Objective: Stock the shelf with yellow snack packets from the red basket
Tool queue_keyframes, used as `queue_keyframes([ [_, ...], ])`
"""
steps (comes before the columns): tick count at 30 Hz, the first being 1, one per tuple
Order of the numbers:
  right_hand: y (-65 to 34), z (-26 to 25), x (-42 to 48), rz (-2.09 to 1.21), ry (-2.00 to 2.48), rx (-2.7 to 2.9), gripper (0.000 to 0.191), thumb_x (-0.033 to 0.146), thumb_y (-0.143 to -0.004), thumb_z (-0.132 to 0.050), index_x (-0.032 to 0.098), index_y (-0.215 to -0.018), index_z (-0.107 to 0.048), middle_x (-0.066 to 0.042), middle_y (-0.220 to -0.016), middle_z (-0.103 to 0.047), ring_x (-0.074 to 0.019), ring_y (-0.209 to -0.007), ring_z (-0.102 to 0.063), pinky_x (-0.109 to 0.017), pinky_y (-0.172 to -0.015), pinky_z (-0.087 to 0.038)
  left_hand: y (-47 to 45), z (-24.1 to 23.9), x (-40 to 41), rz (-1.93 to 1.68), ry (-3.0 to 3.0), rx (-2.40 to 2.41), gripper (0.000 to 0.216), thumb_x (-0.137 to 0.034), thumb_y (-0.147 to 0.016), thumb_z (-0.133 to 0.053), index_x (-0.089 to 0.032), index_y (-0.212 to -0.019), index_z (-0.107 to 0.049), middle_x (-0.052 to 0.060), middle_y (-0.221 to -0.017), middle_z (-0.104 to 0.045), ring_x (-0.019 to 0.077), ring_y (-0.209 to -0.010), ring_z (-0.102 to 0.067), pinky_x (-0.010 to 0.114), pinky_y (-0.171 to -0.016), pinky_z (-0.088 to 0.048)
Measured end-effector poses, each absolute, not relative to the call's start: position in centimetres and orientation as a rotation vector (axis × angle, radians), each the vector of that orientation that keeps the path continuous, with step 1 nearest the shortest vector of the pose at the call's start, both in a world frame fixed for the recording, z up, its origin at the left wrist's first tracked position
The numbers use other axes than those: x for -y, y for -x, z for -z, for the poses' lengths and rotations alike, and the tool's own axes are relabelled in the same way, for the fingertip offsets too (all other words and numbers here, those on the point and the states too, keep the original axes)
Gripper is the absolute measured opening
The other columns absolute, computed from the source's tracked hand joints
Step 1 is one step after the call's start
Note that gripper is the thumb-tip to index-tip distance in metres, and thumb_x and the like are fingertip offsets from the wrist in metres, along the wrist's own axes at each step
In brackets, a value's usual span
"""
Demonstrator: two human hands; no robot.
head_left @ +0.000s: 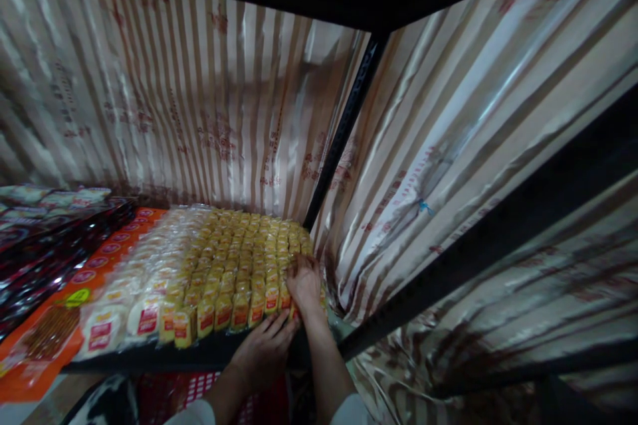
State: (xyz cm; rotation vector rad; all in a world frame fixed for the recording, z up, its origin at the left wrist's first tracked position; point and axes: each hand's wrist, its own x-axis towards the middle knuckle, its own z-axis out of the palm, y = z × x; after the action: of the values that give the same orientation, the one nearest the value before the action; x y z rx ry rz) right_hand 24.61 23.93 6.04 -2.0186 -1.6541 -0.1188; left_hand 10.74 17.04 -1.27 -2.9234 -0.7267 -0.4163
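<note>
Rows of small yellow packets with red labels stand packed on a dark shelf. My right hand rests on the rightmost packets near the shelf's right corner, fingers curled over their tops. My left hand lies at the shelf's front edge just below the front row, fingers stretched toward the right end of that row and touching it. Both forearms come up from the bottom of the view.
White round packets with red labels sit left of the yellow ones, then orange packs and dark red packs. Striped shiny fabric lines the back and right side. A black upright post stands at the corner.
</note>
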Motion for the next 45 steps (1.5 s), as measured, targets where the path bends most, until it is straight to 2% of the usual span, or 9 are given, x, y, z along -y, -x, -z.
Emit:
queue_keyframes([
  [5,-24.9,-6.5,-24.7,0.205,2.005,1.624,0.037,0.018,-0.079,-0.042,0.010,-0.112,-0.059,-0.013,-0.115,-0.061,-0.0221,-0.112,-0.048,-0.035,-0.099,-0.028,-10.8,1.5,-17.0,0.372,2.917,0.744,0.054,-0.023,-0.087,-0.034,-0.012,-0.139,-0.030,0.005,-0.145,-0.032,0.0244,-0.134,-0.020,0.036,-0.107,-0.019],
  [12,-24.6,-7.1,-26.4,0.120,2.135,1.634,0.035,0.019,-0.075,-0.049,0.010,-0.106,-0.063,-0.015,-0.096,-0.067,-0.0279,-0.108,-0.051,-0.033,-0.089,-0.036,-10.7,0.5,-16.7,0.381,2.930,0.767,0.054,-0.028,-0.089,-0.034,-0.011,-0.140,-0.026,0.007,-0.144,-0.033,0.0244,-0.132,-0.024,0.035,-0.105,-0.021],
  [17,-24.4,-6.8,-26.8,0.103,2.110,1.655,0.038,0.018,-0.076,-0.047,0.013,-0.111,-0.061,-0.011,-0.096,-0.067,-0.0246,-0.102,-0.054,-0.030,-0.087,-0.038,-10.8,1.1,-16.8,0.415,2.920,0.757,0.056,-0.030,-0.089,-0.034,-0.010,-0.141,-0.024,0.006,-0.145,-0.033,0.0243,-0.133,-0.023,0.035,-0.105,-0.020],
  [22,-25.0,-7.1,-26.0,0.099,1.993,1.632,0.039,0.023,-0.079,-0.045,0.012,-0.113,-0.060,-0.011,-0.107,-0.065,-0.0237,-0.112,-0.048,-0.029,-0.095,-0.034,-10.9,1.6,-16.9,0.424,2.893,0.796,0.058,-0.023,-0.086,-0.036,-0.012,-0.141,-0.024,0.004,-0.147,-0.029,0.0233,-0.134,-0.021,0.035,-0.105,-0.021],
  [25,-26.0,-7.5,-25.3,0.047,1.974,1.410,0.039,0.024,-0.081,-0.042,0.013,-0.113,-0.059,-0.010,-0.113,-0.062,-0.0212,-0.111,-0.050,-0.030,-0.097,-0.033,-10.8,1.3,-16.8,0.402,2.908,0.766,0.057,-0.024,-0.086,-0.036,-0.012,-0.141,-0.024,0.005,-0.147,-0.029,0.0227,-0.135,-0.020,0.034,-0.105,-0.022],
  [29,-27.7,-7.6,-24.3,-0.070,2.133,1.023,0.043,0.032,-0.085,-0.034,0.011,-0.113,-0.060,-0.016,-0.106,-0.064,-0.0252,-0.099,-0.058,-0.035,-0.082,-0.042,-10.9,1.6,-16.8,0.396,2.905,0.793,0.059,-0.020,-0.084,-0.037,-0.012,-0.141,-0.025,0.003,-0.147,-0.027,0.0216,-0.136,-0.017,0.034,-0.106,-0.023],
  [33,-28.0,-6.8,-23.7,-0.156,2.205,0.948,0.047,0.038,-0.085,-0.032,0.014,-0.118,-0.057,-0.017,-0.100,-0.066,-0.0277,-0.087,-0.063,-0.036,-0.068,-0.044,-10.9,2.0,-16.8,0.403,2.901,0.800,0.060,-0.016,-0.081,-0.038,-0.014,-0.140,-0.026,0.002,-0.148,-0.025,0.0211,-0.136,-0.016,0.033,-0.106,-0.022],
  [40,-27.0,-5.7,-23.9,-0.261,2.182,1.158,0.042,0.035,-0.085,-0.034,0.018,-0.114,-0.061,-0.012,-0.093,-0.069,-0.0237,-0.083,-0.065,-0.031,-0.068,-0.044,-10.8,1.6,-16.8,0.424,2.879,0.785,0.055,-0.019,-0.084,-0.036,-0.012,-0.139,-0.029,0.001,-0.148,-0.026,0.0227,-0.136,-0.015,0.033,-0.106,-0.020],
  [45,-27.2,-5.8,-24.2,-0.271,2.159,1.227,0.042,0.031,-0.085,-0.033,0.017,-0.113,-0.061,-0.012,-0.098,-0.068,-0.0224,-0.089,-0.064,-0.029,-0.071,-0.044,-11.0,1.8,-16.7,0.433,2.863,0.792,0.055,-0.019,-0.084,-0.037,-0.012,-0.138,-0.031,0.003,-0.148,-0.027,0.0227,-0.135,-0.017,0.033,-0.105,-0.022],
])
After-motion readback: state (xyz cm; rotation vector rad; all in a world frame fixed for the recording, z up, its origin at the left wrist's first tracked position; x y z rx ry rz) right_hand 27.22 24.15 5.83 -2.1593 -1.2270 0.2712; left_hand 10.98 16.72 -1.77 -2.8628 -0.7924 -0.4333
